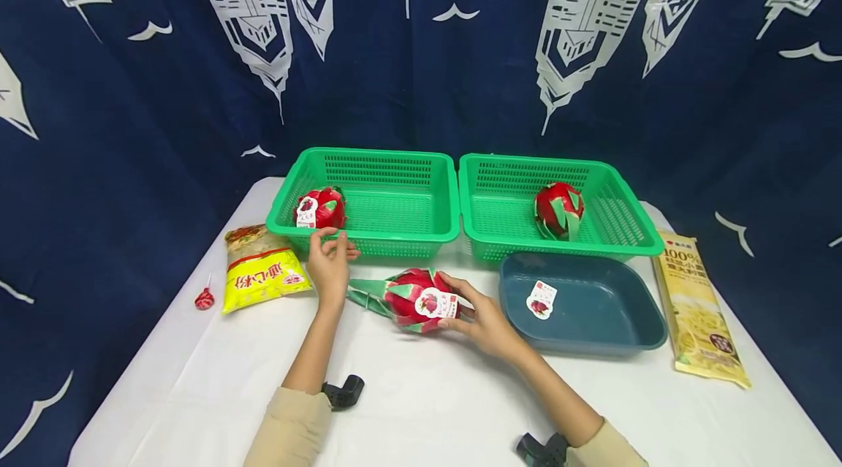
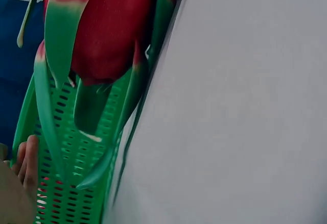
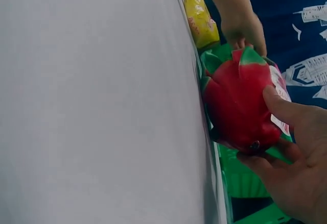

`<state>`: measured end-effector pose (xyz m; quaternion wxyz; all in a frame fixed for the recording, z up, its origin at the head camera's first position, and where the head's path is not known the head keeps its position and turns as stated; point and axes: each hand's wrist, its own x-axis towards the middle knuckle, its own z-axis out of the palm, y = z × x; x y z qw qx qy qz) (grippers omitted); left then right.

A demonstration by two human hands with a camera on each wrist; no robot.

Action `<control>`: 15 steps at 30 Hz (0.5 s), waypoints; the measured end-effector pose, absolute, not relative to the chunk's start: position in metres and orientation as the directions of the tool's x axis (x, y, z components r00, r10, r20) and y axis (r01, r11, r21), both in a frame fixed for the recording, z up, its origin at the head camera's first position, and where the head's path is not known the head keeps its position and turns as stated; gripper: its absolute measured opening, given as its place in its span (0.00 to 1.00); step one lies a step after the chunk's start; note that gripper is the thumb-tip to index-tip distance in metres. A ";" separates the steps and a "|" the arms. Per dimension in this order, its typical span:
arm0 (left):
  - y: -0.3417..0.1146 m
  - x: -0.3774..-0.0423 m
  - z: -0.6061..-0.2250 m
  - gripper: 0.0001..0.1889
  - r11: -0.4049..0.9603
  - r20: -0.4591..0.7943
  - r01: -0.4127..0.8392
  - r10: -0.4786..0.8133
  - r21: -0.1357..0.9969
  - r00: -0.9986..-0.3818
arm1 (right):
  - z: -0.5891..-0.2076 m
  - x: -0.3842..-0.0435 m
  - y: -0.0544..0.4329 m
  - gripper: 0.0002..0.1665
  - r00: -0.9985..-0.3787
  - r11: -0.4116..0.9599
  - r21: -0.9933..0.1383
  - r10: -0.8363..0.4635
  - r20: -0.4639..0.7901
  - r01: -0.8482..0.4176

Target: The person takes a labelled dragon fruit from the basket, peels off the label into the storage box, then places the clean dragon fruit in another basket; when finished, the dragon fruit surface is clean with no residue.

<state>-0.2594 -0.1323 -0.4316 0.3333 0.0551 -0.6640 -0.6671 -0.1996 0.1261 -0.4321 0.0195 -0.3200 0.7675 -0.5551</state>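
My right hand (image 1: 488, 321) grips a red dragon fruit (image 1: 408, 293) by its right end, thumb on one side and fingers on the other. A white price sticker (image 1: 437, 303) shows on that fruit, and its long green leaves point left. In the right wrist view, the thumb presses the red skin beside the sticker. My left hand (image 1: 329, 266) is raised just in front of the left green basket (image 1: 395, 242), its fingers loosely bent and holding nothing. Behind its fingertips, inside that basket, lies a stickered dragon fruit (image 1: 331, 210).
The right green basket (image 1: 490, 240) holds a dragon fruit (image 1: 559, 207) without a visible sticker. In front stands a blue tub (image 1: 592, 306) with a sticker (image 1: 541, 300) inside. A noodle packet (image 1: 700, 310) lies at right; a yellow pasta bag (image 1: 263, 273) and a lollipop (image 1: 205, 299) lie at left.
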 end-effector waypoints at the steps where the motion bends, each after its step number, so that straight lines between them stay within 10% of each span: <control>1: -0.133 -0.257 -0.428 0.13 0.201 0.417 0.367 -0.500 0.908 -0.758 | -0.429 -0.199 0.126 0.42 -0.789 0.165 -0.869 -0.523 0.324 -0.466; 7: -0.128 -0.246 -0.413 0.15 0.460 0.670 0.588 -0.020 0.665 -0.742 | -0.427 -0.203 0.126 0.41 -0.763 0.121 -0.881 -0.562 0.318 -0.457; 11: -0.119 -0.236 -0.413 0.36 0.471 0.462 0.617 0.410 0.631 -0.786 | -0.426 -0.207 0.125 0.40 -0.749 0.106 -0.890 -0.590 0.303 -0.443; 15: -0.112 -0.231 -0.420 0.50 0.574 0.261 0.597 0.562 0.561 -0.785 | -0.424 -0.209 0.124 0.40 -0.746 0.123 -0.891 -0.604 0.281 -0.436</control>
